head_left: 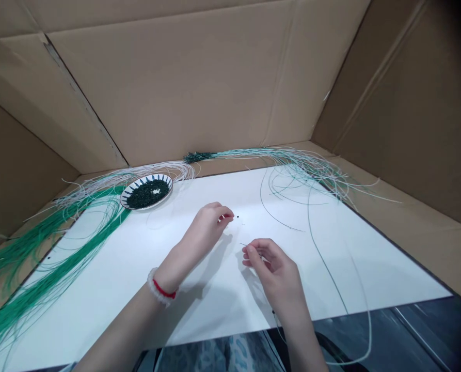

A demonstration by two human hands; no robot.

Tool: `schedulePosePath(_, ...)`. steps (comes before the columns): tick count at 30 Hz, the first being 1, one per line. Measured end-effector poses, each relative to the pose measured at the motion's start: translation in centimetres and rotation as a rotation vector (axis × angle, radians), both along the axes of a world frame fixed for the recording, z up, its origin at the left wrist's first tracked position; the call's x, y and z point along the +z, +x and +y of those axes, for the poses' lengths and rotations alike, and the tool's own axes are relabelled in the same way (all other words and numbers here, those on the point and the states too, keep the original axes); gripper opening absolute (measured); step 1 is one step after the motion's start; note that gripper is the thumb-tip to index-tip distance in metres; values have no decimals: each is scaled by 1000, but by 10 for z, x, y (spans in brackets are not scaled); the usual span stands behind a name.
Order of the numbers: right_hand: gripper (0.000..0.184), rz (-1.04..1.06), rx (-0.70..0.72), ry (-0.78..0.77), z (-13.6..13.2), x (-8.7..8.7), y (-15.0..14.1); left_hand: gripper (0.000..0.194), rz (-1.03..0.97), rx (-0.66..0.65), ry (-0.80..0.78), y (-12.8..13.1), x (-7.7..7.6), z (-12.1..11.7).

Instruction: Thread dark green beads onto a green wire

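Thin strand [242,244] pinched in the right hand [272,274] points its tip toward the left hand [209,227], whose fingers close on something too small to identify. Green and white strand bundles [32,243] lie along the desk [117,263] edges, leaving working room; dark beads [147,194] fill a nearby plate [164,179].

Brown cardboard panels [168,77] are rising on three sides around a white sheet [215,320], their creases catching soft, even light, while a dark floor [419,336] is showing past the near edge.
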State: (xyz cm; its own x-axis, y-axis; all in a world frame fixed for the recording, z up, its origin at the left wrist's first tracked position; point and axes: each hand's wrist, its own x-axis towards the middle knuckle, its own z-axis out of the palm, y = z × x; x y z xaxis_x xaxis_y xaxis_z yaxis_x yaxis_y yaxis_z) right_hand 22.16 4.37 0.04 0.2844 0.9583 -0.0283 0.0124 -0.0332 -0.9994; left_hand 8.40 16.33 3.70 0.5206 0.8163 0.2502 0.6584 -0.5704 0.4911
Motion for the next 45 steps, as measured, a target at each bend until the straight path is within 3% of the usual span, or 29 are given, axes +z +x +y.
schedulePosePath(9,24,21,-58,-35,-3,1,2,16,33,-90,-95,18,-19,28)
schedulePosePath(13,23,33,-60,-32,-2,-1,1,12,-39,-59,-159,22,-17,26)
schedulePosePath(16,24,46,-54,-21,-3,3,3,13,-166,-17,-265,15,-1,4)
schedulePosePath(21,24,91,5,40,-13,22,-1,18,-424,50,-505,-15,29,-55)
schedulePosePath(25,19,142,97,68,-23,40,-21,9,-839,173,-865,-41,30,-94)
schedulePosePath(27,16,139,119,43,-27,48,-34,6,-972,194,-939,-51,24,-106)
schedulePosePath(32,11,65,102,-14,-30,58,-60,4,-1110,230,-926,-71,12,-117)
schedulePosePath(40,8,-33,105,56,-30,66,-82,6,-1195,275,-931,-91,16,-124)
schedulePosePath(45,8,-84,149,52,-30,66,-87,12,-1123,187,-852,-104,13,-126)
